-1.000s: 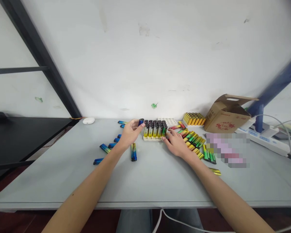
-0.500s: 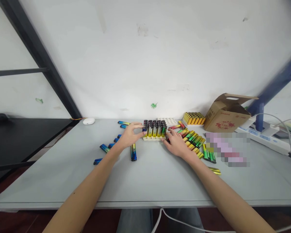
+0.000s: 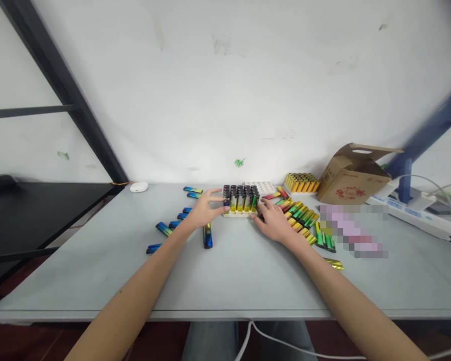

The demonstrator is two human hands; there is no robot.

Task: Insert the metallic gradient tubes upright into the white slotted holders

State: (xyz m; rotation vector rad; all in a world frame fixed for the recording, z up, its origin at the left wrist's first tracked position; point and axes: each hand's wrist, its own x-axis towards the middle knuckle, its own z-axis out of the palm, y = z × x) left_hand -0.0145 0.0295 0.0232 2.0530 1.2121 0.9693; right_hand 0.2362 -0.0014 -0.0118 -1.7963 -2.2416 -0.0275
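Note:
A white holed rack [image 3: 240, 214] stands near the back middle of the table, filled with upright black-topped cylinders [image 3: 240, 201] that look like batteries, with shiny yellow and green sides. At its front left corner, my left hand [image 3: 203, 209] pinches a dark blue battery [image 3: 226, 204] between thumb and fingers, upright over the front row. Whether its lower end is seated is hidden by the thumb. My right hand [image 3: 273, 221] is curled against the rack's right end, thumb at its front corner. Blue batteries [image 3: 207, 235] lie loose left of the rack.
Several yellow, green and red batteries [image 3: 300, 213] lie to the right. Behind are another white rack [image 3: 259, 187], a rack of orange-yellow cylinders [image 3: 302, 183] and an open cardboard box [image 3: 355, 180]. A power strip [image 3: 409, 215] is at far right, a white case [image 3: 139, 187] at back left.
The blue battery in my left hand has come down slightly at the rack's front left corner. My right hand stays at the rack's right end.

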